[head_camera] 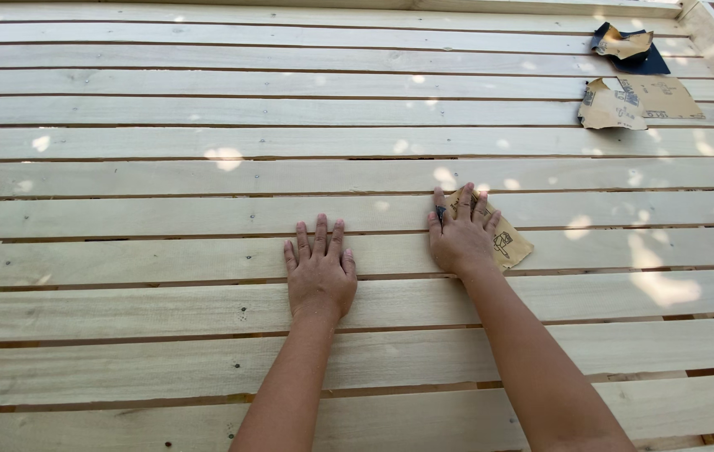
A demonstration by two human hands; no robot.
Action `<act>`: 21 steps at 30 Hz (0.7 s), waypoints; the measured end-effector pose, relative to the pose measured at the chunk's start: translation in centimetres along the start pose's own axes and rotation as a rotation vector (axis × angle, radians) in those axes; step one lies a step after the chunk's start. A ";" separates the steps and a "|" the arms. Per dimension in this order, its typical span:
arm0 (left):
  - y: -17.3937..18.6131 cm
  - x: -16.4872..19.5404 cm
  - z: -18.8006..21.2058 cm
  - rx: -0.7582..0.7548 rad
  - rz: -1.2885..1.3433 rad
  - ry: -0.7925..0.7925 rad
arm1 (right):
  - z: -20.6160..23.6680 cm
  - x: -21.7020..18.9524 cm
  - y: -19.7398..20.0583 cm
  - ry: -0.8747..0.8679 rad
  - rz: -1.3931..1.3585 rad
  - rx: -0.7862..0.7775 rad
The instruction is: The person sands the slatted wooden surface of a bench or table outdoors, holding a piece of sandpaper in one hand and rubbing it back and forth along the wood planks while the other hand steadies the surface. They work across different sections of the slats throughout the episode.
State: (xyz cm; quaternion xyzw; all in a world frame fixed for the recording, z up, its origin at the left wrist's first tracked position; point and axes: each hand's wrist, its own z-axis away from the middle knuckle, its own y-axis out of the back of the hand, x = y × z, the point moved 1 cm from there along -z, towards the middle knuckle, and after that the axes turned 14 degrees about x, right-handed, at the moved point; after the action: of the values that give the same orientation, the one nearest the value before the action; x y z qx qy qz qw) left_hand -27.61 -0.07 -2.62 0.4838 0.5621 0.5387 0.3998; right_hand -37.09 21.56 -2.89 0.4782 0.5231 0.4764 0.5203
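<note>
1. Both forearms reach up from the near edge over a slatted wooden platform [122, 180], pale planks running left to right with narrow gaps.
2. Left hand [320, 269] lies flat, palm down on a plank, fingers straight and close together, holding nothing. It sits just left of the sandpaper sheet, not touching it.
3. Right hand [461, 236] presses flat, fingers spread, on the sandpaper sheet [507, 244], a tan piece lying paper side up; its lower right corner sticks out past the hand.
4. Far beyond the sandpaper sheet, up and right, lie torn tan sandpaper scraps [633, 102] on the planks.
5. Just past those, near the far right corner rail, a dark sandpaper piece [629, 48] with curled tan edges.
</note>
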 end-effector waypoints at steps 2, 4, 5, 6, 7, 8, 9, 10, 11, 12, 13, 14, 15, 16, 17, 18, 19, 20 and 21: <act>0.0 -0.1 0.0 -0.017 -0.006 0.001 | -0.4 -0.2 0.1 -0.013 -0.017 0.053; 0.2 -0.1 0.0 -0.040 -0.004 0.003 | 1.0 -0.3 -0.3 0.058 -0.070 0.147; 0.3 0.0 0.0 -0.048 0.000 0.008 | 2.2 -0.3 -0.7 0.096 -0.099 0.201; 0.5 0.0 0.0 -0.058 0.005 0.015 | 3.3 -0.3 -1.1 0.112 -0.088 0.194; 0.6 0.1 0.0 -0.061 0.002 0.014 | 4.2 -0.3 -1.4 0.125 -0.079 0.181; 0.7 0.1 -0.1 -0.064 0.000 0.015 | 4.7 -0.5 -1.6 0.142 -0.069 0.168; 0.8 0.1 -0.2 -0.067 -0.003 0.018 | 4.5 -0.7 -1.7 0.130 -0.065 0.148; 0.8 0.1 -0.1 -0.065 0.001 0.016 | 4.1 -0.8 -1.6 0.112 -0.065 0.123; 0.8 0.1 -0.1 -0.060 0.007 0.015 | 3.1 -1.1 -1.2 0.095 -0.064 0.100; 0.7 0.1 -0.2 -0.051 0.013 0.018 | 1.7 -1.3 -0.7 0.055 -0.035 0.037; 0.7 0.0 -0.2 -0.043 0.001 0.010 | 0.3 -1.6 -0.2 0.014 -0.010 -0.028; 0.6 0.0 -0.2 -0.043 -0.006 0.004 | -0.8 -1.7 0.4 -0.027 0.023 -0.099; 0.5 0.0 0.0 -0.047 -0.010 -0.005 | -1.3 -1.6 0.8 -0.011 0.025 -0.106; 0.5 0.0 0.2 -0.035 -0.004 -0.004 | -1.2 -1.4 1.1 0.001 0.021 -0.106; 0.5 0.0 0.3 -0.016 0.005 -0.007 | -0.6 -1.1 1.1 0.010 0.017 -0.099; 0.6 0.1 0.3 0.007 0.018 -0.009 | 0.4 -0.7 1.1 0.040 0.004 -0.030; 0.6 0.2 0.3 -0.002 0.020 -0.006 | 2.2 -0.1 0.7 0.073 -0.007 0.038; 0.7 0.2 0.3 -0.013 0.018 0.004 | 4.1 0.5 0.2 0.112 -0.021 0.102; 0.8 0.2 0.2 -0.026 0.014 0.017 | 5.4 1.0 -0.3 0.126 -0.037 0.129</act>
State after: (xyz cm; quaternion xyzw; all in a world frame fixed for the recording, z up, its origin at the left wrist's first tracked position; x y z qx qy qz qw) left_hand -27.34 0.12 -1.89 0.4780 0.5550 0.5527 0.3975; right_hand -31.65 22.49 -3.32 0.4702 0.5930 0.4610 0.4633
